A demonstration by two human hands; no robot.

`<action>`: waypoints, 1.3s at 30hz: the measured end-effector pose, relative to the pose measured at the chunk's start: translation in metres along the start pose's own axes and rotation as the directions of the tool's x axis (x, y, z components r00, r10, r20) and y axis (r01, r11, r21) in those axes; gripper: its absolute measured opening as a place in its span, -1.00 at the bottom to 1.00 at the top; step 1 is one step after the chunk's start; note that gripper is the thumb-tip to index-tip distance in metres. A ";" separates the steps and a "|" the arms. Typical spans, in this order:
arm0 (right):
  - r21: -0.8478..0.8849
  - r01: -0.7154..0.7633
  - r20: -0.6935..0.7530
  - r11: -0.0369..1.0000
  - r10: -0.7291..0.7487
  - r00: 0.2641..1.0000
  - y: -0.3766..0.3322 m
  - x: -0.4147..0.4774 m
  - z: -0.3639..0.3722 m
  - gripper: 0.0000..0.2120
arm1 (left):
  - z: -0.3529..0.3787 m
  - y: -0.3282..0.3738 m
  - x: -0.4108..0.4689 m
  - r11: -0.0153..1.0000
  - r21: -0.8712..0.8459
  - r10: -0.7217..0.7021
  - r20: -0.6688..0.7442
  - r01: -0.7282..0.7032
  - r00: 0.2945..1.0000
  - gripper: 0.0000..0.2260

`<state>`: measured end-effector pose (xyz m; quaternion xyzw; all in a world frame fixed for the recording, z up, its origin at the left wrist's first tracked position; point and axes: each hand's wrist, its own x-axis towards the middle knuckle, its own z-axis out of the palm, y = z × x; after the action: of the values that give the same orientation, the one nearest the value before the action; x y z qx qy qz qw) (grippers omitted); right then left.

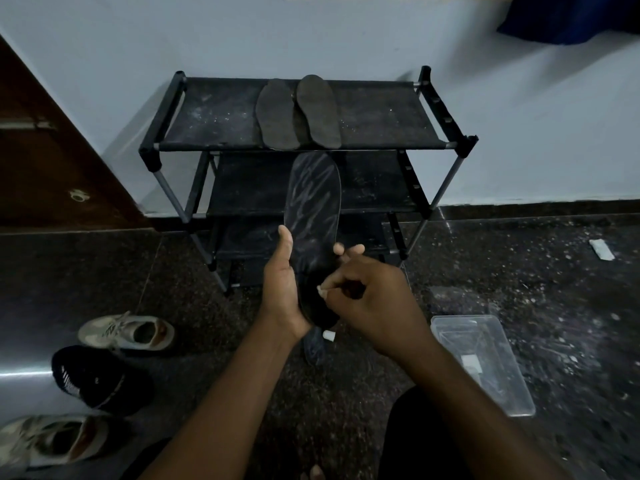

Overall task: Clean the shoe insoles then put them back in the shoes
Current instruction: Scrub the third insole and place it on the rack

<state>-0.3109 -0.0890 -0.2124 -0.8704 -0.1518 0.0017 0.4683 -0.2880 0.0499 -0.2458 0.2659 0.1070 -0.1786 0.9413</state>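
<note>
Your left hand grips a black insole by its lower half, thumb laid along the left edge and fingers wrapped behind it so that their tips show past the right edge. The insole stands nearly upright in front of the shoe rack, its surface streaked with pale smears. Your right hand has its fingers curled together, pinching a small white piece against the insole near the heel; what the piece is made of cannot be told. Two more insoles, a left one and a right one, lie side by side on the rack's top shelf, overlapping slightly. On the floor at your left sit a grey sneaker, a black shoe and a second grey sneaker. A clear plastic container rests on the floor at your right, and a white scrap lies farther off.
</note>
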 end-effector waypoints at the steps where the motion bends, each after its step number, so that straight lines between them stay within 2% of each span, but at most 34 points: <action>1: -0.009 -0.005 -0.025 1.000 0.004 1.000 0.000 0.001 0.002 -0.94 | -0.001 -0.001 0.000 1.000 0.002 0.002 -0.010 -0.002 1.000 -0.26; 4: -0.045 -0.006 -0.014 0.999 0.005 1.000 -0.003 0.001 0.011 -0.93 | 0.002 -0.004 -0.001 0.999 0.033 0.029 -0.037 -0.028 0.999 -0.28; 9: -0.002 0.016 0.012 1.000 -0.016 1.000 -0.010 -0.001 0.017 -0.91 | 0.004 -0.004 -0.001 0.996 0.058 0.071 -0.056 -0.067 0.996 -0.25; 12: -0.118 0.009 -0.036 0.993 -0.013 0.999 -0.001 -0.001 0.011 -0.92 | 0.008 0.000 -0.004 0.995 0.052 0.085 -0.048 -0.082 0.995 -0.24; 15: -0.220 -0.063 -0.113 0.974 0.039 0.993 0.008 0.002 0.004 -0.91 | 0.009 -0.001 -0.004 0.996 0.036 0.082 -0.021 -0.082 0.996 -0.22; 17: -0.170 -0.069 -0.118 0.983 0.049 0.992 0.006 0.002 0.004 -0.92 | 0.008 -0.002 -0.002 0.996 0.026 0.083 -0.027 -0.082 0.996 -0.24; 21: -0.078 -0.015 -0.015 0.997 0.014 1.000 -0.014 -0.003 0.017 -0.90 | 0.005 -0.005 0.000 0.994 0.065 0.087 -0.049 -0.084 0.995 -0.24; 24: 0.096 -0.078 0.010 0.992 0.077 0.997 -0.016 -0.003 0.017 -0.91 | 0.004 -0.002 0.000 0.995 0.033 0.094 -0.042 -0.093 0.995 -0.24; 25: 0.106 -0.082 0.001 0.991 0.082 0.997 -0.014 -0.002 0.015 -0.92 | 0.003 -0.001 0.000 0.995 0.036 0.091 -0.036 -0.090 0.995 -0.23; 30: -0.144 -0.084 -0.099 0.986 0.070 0.993 0.003 0.001 0.008 -0.94 | 0.001 -0.003 0.001 0.994 0.049 0.096 -0.038 -0.094 0.995 -0.22; 32: -0.159 -0.087 -0.106 0.983 0.071 0.992 0.002 0.002 0.007 -0.93 | 0.000 -0.002 0.002 0.994 0.043 0.099 -0.039 -0.097 0.994 -0.23; 35: -0.034 -0.088 -0.023 0.996 0.087 0.996 -0.009 -0.001 0.011 -0.92 | 0.000 -0.004 0.002 0.995 0.069 0.074 -0.040 -0.071 0.996 -0.21; 39: 0.280 -0.190 0.071 0.941 0.177 0.982 -0.015 -0.001 0.014 -0.92 | 0.002 -0.004 0.001 0.993 0.108 0.057 -0.024 -0.054 0.998 -0.20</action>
<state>-0.3183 -0.0700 -0.2078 -0.8037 -0.0788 0.0866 0.5833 -0.2882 0.0456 -0.2466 0.3216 0.1027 -0.1543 0.9286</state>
